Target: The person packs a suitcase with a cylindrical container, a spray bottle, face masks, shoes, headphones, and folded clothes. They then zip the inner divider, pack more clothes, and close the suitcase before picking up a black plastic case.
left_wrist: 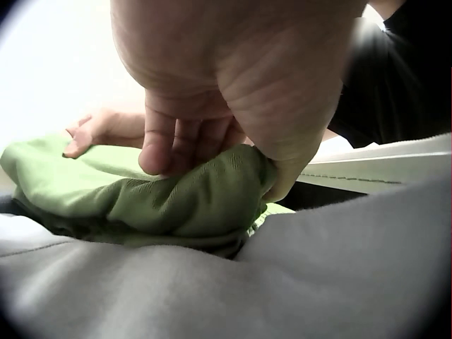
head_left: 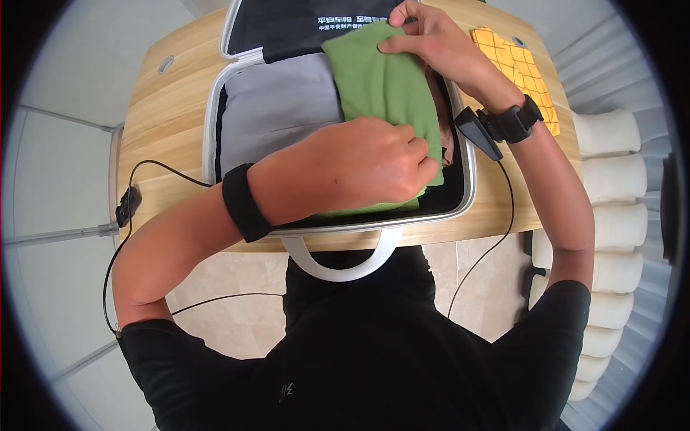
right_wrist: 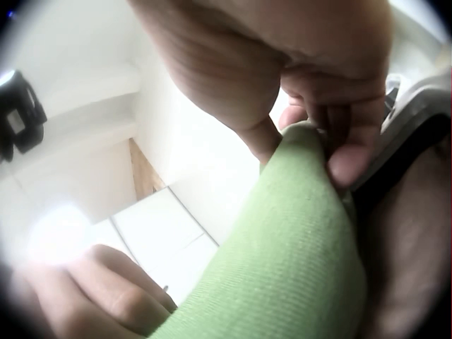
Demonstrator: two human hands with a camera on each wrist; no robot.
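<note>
A folded green cloth (head_left: pixel 381 82) lies in the right part of an open suitcase (head_left: pixel 468 172), beside a folded grey cloth (head_left: pixel 280 100). My left hand (head_left: pixel 352 161) grips its near end; in the left wrist view the thumb goes round the edge, with the fingers (left_wrist: pixel 157 152) over the top. At the far end, my right hand (head_left: pixel 438 43) pinches the cloth's corner. The right wrist view has the green cloth (right_wrist: pixel 282 233) rising to a raised fold between thumb and fingers. Part of a brownish item (head_left: pixel 445 133) shows at the right inside the suitcase.
The suitcase's dark lid (head_left: pixel 287 21) stands open at the far side, and its white handle (head_left: pixel 341 273) juts toward me. A yellow checked cloth (head_left: pixel 517 72) lies on the wooden table (head_left: pixel 165 108) to the right. Black cables (head_left: pixel 512 208) run from the wrist devices.
</note>
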